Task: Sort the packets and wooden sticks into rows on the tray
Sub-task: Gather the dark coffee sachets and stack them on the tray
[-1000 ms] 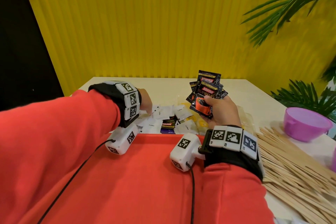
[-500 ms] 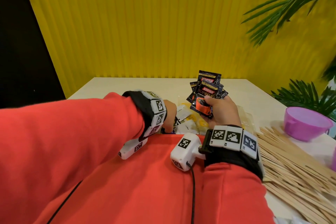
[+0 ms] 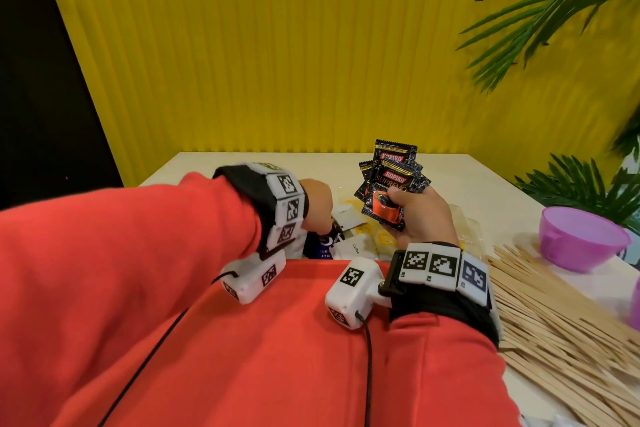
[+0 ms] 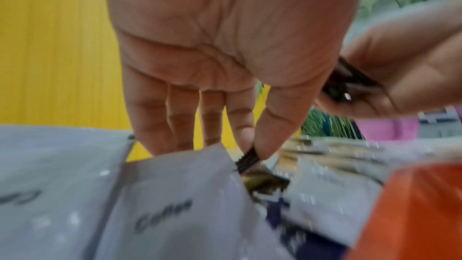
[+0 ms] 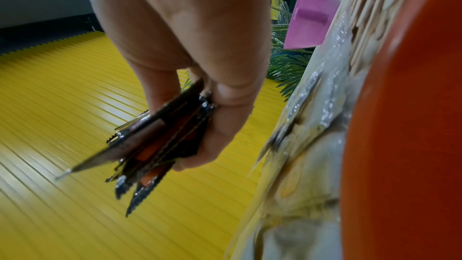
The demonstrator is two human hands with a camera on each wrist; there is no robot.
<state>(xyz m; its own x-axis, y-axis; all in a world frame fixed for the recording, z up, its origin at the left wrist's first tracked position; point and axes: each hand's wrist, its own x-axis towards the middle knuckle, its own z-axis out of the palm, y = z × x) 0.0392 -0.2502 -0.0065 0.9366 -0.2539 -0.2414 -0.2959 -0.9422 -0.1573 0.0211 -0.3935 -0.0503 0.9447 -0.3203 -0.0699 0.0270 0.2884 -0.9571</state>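
Observation:
My right hand [image 3: 420, 215] holds a fan of several black Kopiko coffee packets [image 3: 391, 184] upright above the table; the same black packets [image 5: 160, 141] show pinched between thumb and fingers in the right wrist view. My left hand [image 3: 317, 208] reaches down into a heap of white packets [image 3: 353, 246] just beyond the red tray [image 3: 304, 274]. In the left wrist view its thumb and forefinger pinch the edge of a dark packet [image 4: 247, 160] lying among the white packets [image 4: 175, 205]. Wooden sticks [image 3: 561, 319] lie in a pile right of the tray.
A purple bowl [image 3: 581, 239] stands at the right behind the sticks. Clear plastic wrap [image 5: 312, 126] lies beside the tray edge. Green plant leaves [image 3: 571, 187] hang at the right, and a yellow ribbed wall [image 3: 277, 45] backs the table [image 3: 263, 163].
My left hand has moved right across the white packets toward my right hand and has pinched a dark packet. My right hand with its black packets has stayed put.

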